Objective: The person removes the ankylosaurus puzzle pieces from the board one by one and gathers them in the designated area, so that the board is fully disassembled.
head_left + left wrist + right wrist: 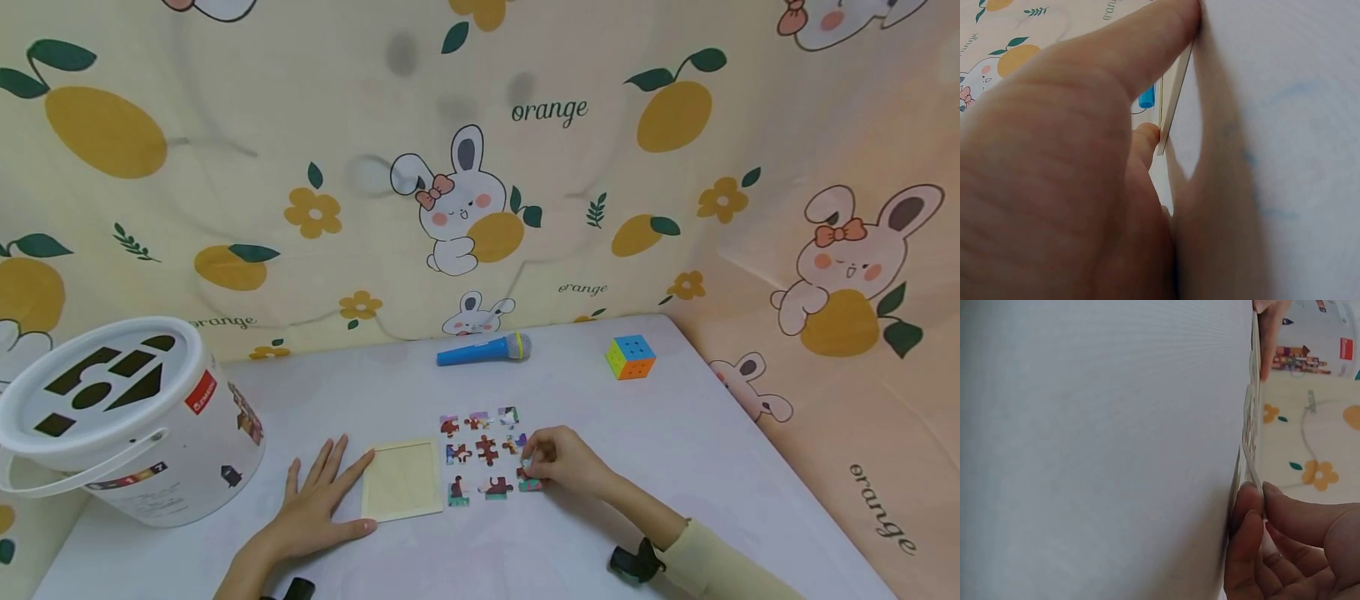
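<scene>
My left hand (318,508) lies with spread fingers beside a square wooden puzzle tray (402,479), thumb and fingertip at its left edge. In the left wrist view the tray's thin side (1175,94) shows between thumb and finger. Right of the tray, jigsaw pieces (487,450) lie spread in rows, picture side up. My right hand (570,462) is at their right side, above the lower right piece (529,483). Between thumb and fingers it pinches a thin jigsaw piece (1252,467), tilted up from the table in the right wrist view; its picture is mostly hidden.
A blue toy microphone (480,350) lies behind the pieces, and a puzzle cube (632,357) sits at the back right. On the left stands a large white bucket (187,442) with a shape-sorter lid. A printed cloth (360,108) hangs behind the table.
</scene>
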{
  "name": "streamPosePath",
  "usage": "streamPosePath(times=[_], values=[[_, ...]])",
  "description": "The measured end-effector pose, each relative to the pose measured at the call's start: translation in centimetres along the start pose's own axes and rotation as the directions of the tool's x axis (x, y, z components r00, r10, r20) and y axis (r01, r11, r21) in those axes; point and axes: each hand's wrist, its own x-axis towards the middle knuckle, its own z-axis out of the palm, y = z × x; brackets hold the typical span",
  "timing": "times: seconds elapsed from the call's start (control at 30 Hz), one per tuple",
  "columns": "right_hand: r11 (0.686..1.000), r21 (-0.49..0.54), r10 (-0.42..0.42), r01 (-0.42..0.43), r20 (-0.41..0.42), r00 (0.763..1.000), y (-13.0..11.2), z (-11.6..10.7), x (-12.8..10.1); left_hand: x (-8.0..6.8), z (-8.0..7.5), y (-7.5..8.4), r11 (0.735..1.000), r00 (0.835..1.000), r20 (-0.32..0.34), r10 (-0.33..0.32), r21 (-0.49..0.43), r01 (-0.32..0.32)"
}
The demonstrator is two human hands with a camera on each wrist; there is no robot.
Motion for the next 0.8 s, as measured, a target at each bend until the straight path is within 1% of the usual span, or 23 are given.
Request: streamPosePath(times=[0.1, 0.23, 0.43, 0.67, 0.8], values=[[1.000, -0.014, -0.008, 0.008, -0.004, 1.000, 0.14, 0.01, -0.03, 0.01, -0.06, 0.08, 1.000, 1.000, 0.006, -0.003, 0.002, 0.003], [1.000, -0.028, -0.014, 0.014, -0.022, 1.000, 0.13, 0.07, -0.06, 0.00, -0.12, 0.20, 1.000, 1.000, -0.001, 0.002, -0.003, -0.002], [1.000, -0.013, 0.011, -0.011, -0.027, 1.000, -0.11, 0.20, -0.15, 0.01, -0.13, 0.32, 1.000, 1.000, 0.007, -0.007, -0.002, 0.007], [0.998, -0.067, 0.003, -0.006, -0.043, 0.999, -0.05, 0.27, -0.16, 0.01, 0.01, 0.06, 1.000, 1.000, 0.009, -0.001, -0.017, 0.001], [0.998, -0.070, 0.001, -0.005, -0.048, 0.999, -0.09, 0.21, -0.19, 0.11, 0.06, -0.03, 1.000, 1.000, 0.008, 0.002, -0.025, -0.002]])
